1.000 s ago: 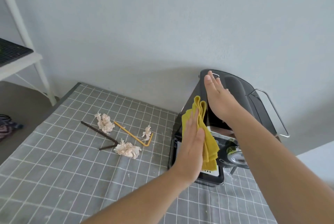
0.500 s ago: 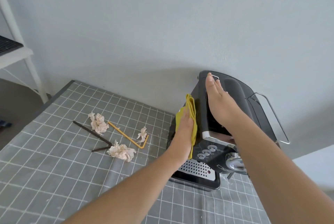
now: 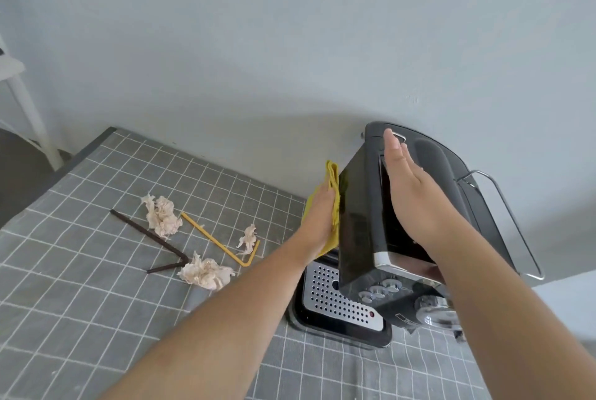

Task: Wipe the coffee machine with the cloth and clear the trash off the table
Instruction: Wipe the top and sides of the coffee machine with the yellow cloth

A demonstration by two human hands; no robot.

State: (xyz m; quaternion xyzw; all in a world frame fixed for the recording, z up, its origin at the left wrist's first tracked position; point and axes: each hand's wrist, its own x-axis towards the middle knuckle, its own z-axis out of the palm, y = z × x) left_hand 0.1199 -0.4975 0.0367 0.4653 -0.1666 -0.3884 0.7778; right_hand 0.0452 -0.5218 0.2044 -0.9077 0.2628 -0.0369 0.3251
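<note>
Presently, the yellow cloth (image 3: 333, 203) is pressed flat by the left hand (image 3: 319, 222) against the left side panel of the coffee machine (image 3: 358, 225); the right hand (image 3: 409, 193) is laid open along its top. The trash (image 3: 163, 216) lies leftward on the table (image 3: 64, 303), nearer the left hand.

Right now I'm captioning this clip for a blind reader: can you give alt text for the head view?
A left hand presses a yellow cloth flat against the side of a black coffee machine while the right hand rests open on its top. On the grey checked tablecloth to the left lie three crumpled tissues and two bent straws.
</note>
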